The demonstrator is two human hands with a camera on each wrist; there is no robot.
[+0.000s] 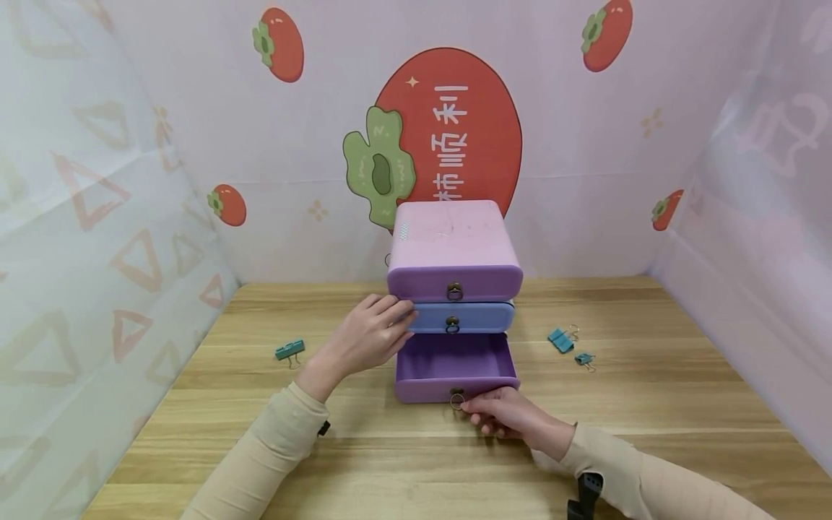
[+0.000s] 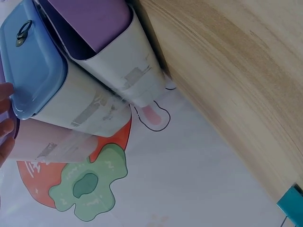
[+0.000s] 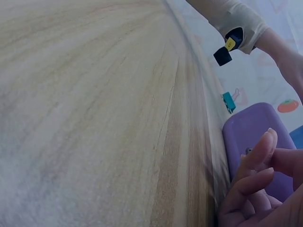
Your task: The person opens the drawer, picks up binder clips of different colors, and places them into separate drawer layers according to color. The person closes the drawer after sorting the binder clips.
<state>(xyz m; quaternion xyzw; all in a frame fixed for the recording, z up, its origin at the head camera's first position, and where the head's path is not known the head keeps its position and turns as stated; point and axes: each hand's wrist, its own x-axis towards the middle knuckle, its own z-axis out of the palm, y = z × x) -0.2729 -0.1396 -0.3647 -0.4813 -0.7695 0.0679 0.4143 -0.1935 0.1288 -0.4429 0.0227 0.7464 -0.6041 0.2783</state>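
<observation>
A small three-tier drawer unit (image 1: 448, 235) has a pink top and purple and blue drawer fronts. Its bottom purple drawer (image 1: 455, 360) is pulled out, and the inside shows bare. My right hand (image 1: 510, 417) pinches the ring pull (image 1: 457, 401) on that drawer's front between thumb and forefinger. In the right wrist view, the fingers hide most of this ring. My left hand (image 1: 373, 332) rests against the unit's left front corner, fingertips at the top purple drawer and the blue drawer (image 1: 464, 318). The left wrist view shows only its fingertips (image 2: 5, 127).
A teal binder clip (image 1: 289, 350) lies on the wooden table (image 1: 364, 469) left of the unit. To the right are a larger teal binder clip (image 1: 561, 340) and a smaller one (image 1: 584, 358). A persimmon-printed cloth (image 1: 312, 137) hangs behind the unit.
</observation>
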